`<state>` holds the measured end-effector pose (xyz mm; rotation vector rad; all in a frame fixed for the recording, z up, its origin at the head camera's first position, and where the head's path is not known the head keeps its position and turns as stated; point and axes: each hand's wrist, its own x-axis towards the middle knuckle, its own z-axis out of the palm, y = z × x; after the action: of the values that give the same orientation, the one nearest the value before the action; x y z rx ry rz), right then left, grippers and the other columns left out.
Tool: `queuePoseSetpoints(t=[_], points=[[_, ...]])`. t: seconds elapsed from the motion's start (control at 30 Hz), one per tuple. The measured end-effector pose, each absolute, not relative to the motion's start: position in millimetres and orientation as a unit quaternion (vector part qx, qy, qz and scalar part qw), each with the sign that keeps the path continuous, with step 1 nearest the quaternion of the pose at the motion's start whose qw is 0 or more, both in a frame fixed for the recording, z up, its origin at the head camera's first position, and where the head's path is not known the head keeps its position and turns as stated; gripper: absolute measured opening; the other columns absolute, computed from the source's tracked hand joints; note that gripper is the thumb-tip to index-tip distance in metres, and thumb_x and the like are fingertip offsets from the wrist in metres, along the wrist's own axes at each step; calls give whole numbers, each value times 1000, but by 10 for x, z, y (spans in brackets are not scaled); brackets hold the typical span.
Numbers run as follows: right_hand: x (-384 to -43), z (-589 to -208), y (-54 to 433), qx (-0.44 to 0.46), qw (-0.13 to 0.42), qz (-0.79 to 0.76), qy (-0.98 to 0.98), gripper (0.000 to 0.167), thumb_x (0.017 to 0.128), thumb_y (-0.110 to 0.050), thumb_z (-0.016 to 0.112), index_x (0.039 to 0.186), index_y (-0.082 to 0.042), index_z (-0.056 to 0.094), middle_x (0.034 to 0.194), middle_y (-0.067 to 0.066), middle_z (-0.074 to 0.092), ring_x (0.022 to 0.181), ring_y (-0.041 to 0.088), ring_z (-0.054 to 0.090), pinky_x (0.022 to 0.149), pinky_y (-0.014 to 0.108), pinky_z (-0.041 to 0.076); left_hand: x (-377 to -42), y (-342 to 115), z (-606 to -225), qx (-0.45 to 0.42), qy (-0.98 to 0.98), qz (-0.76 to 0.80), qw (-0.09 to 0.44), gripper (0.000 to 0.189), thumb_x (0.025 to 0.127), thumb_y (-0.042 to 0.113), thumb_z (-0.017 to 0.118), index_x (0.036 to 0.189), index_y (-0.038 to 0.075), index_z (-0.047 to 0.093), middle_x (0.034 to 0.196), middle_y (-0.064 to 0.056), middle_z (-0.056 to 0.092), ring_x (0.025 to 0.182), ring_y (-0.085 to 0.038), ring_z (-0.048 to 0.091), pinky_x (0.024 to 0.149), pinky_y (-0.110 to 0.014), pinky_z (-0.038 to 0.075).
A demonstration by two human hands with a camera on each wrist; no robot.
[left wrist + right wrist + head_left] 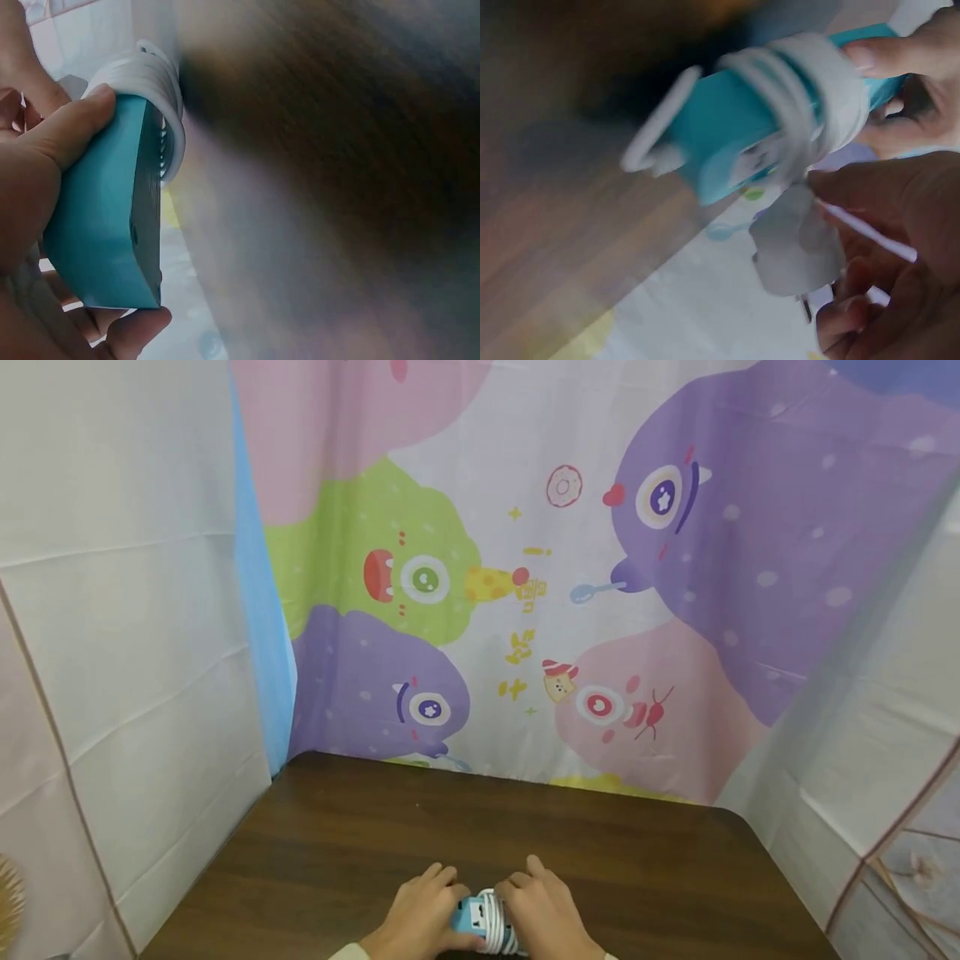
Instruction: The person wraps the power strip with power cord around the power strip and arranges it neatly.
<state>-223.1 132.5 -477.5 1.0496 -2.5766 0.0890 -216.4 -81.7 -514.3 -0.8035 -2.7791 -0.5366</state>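
A teal power strip (467, 918) with white socket faces is held up over the table, with its white cord (493, 922) wound round it in several loops. My left hand (422, 912) grips one end of the strip, thumb along its teal side (97, 210) and fingers round the far side. In the right wrist view, a pale plug (795, 240) with metal prongs hangs beside the loops. My right hand (546, 912) pinches the plug and its bit of cord between thumb and fingers. At the strip's other end a short cord bend sticks out.
The dark brown wooden table (450, 835) lies under both hands. A curtain (517, 727) printed with cartoon monsters hangs behind its far edge. Pale fabric panels (142, 652) flank it on the left and right.
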Motion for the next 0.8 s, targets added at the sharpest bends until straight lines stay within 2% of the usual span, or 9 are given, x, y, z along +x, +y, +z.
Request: queuePoseSetpoints(t=[0.17,0.27,0.4,0.53,0.63,0.8], points=[[-2356,-4831,1326,430,222,1,-875,10,85,-14,84,92,-17,77,87,-4,74,71,9,34,64,22,30,-2206,-872,-5166,-254,-940,-221,47,56,76,68,78,103,18,78,88,13,52,75,-6,41,53,-24,39],[-2456,-4870,1332,452,218,-7,-865,13,83,-14,85,92,-17,76,86,-6,74,68,5,44,69,24,33,-2235,-900,-5204,-252,-940,-230,29,58,76,68,77,106,18,77,91,14,54,78,-5,42,56,-25,40],[-2616,-4956,1385,457,168,18,-873,18,82,-7,84,94,-18,76,86,-10,74,69,-2,54,78,27,41,-2263,-921,-5246,-256,-936,-241,16,59,78,67,77,107,15,77,93,12,57,80,-5,44,61,-25,41],[-2711,-5044,1466,421,79,67,-901,26,82,1,81,96,-21,76,88,-16,71,74,2,47,72,25,46,-2270,-918,-5264,-257,-932,-255,7,60,80,64,77,107,11,77,92,11,59,78,-5,45,63,-24,42],[-2730,-5079,1504,395,29,89,-914,27,85,2,79,99,-22,77,91,-16,69,75,5,39,65,23,44,-2277,-923,-5277,-259,-930,-260,0,60,82,63,77,108,9,76,92,10,60,80,-5,46,66,-25,43],[-2750,-5078,1497,379,15,106,-919,26,86,2,77,101,-20,78,92,-12,68,77,6,41,64,24,46,-2316,-976,-5272,-260,-929,-264,-14,63,84,63,75,113,7,75,96,8,63,81,-7,46,68,-27,43]])
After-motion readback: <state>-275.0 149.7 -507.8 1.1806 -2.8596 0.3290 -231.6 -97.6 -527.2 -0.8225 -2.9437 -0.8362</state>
